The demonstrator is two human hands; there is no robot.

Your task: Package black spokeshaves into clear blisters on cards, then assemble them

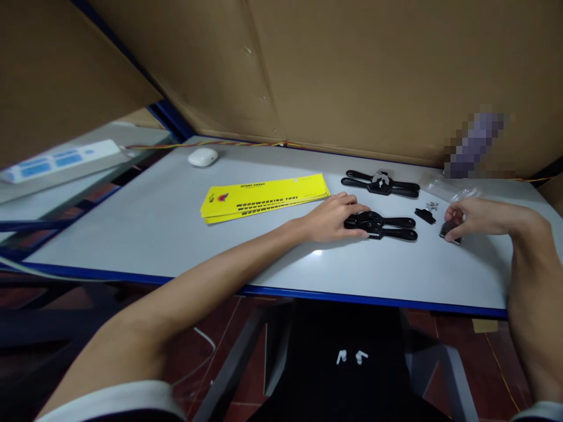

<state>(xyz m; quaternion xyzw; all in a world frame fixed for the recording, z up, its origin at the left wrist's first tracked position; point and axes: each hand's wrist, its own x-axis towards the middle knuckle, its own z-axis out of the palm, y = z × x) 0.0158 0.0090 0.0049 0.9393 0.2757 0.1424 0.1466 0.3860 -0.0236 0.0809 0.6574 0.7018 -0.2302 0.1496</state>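
My left hand [334, 218] is wrapped round the left-hand ends of black spokeshaves [376, 225], which lie side by side on the table with their right handles showing. My right hand [472, 218] pinches a small dark flat piece [449, 230] at the table surface; its exact kind is unclear. Just left of that hand lies a black cap plate [425, 215], and beside it a small heap of silvery screws [432, 206]. Farther back, another pair of black spokeshaves [380, 183] rests with grey metal pieces [382, 180] on its middle.
Yellow printed cards [264, 196] lie stacked left of my left hand. A clear plastic bag [448, 189] sits at the back right. A white earbud case [203, 157] stands at the back left, near a power strip [65, 161]. A cardboard wall [352, 76] rises behind the table [145, 234].
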